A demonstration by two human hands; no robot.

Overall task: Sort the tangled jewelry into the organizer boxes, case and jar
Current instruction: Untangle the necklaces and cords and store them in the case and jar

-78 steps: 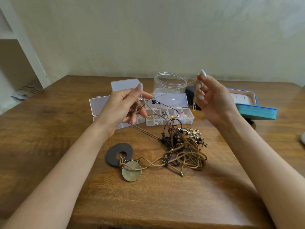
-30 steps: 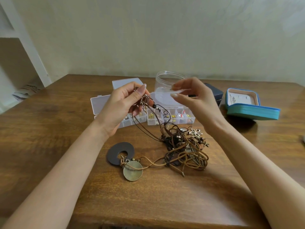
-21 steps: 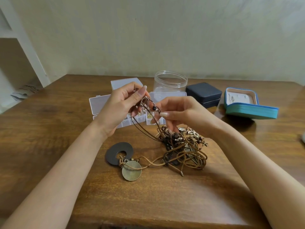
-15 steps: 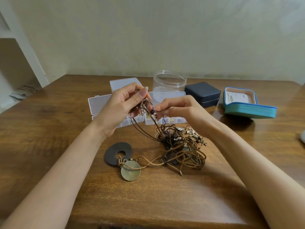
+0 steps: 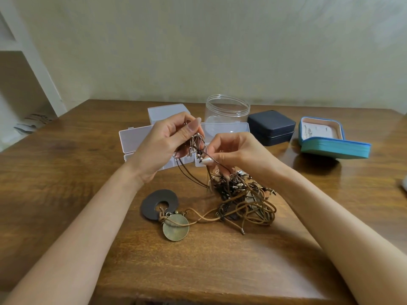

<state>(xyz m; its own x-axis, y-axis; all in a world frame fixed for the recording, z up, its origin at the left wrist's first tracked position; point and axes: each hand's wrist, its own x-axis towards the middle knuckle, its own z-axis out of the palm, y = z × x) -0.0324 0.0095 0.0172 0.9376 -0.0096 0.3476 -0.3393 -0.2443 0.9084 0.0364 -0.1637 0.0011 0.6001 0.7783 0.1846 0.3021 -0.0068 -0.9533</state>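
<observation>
A tangle of brown leather cords and beads (image 5: 244,199) lies on the wooden table, trailing left to a dark ring pendant (image 5: 159,204) and a brass disc (image 5: 175,227). My left hand (image 5: 167,146) holds a bunch of cord ends with small metal charms lifted above the table. Close beside it, my right hand (image 5: 233,150) pinches a thin dark cord that runs down into the tangle. Behind the hands stand clear organizer boxes (image 5: 134,137), a clear open jar (image 5: 226,111), a dark blue closed case (image 5: 272,126) and an open teal case (image 5: 330,139).
The table's near edge (image 5: 198,298) runs across the bottom. A white shelf unit (image 5: 28,62) stands at the far left beside the table. A pale object (image 5: 404,183) peeks in at the right edge. A plain wall rises behind the table.
My right hand came in from the raised right side, down and left to the bundle held by my left hand, and now pinches a dark cord there. The left hand stayed about where it was.
</observation>
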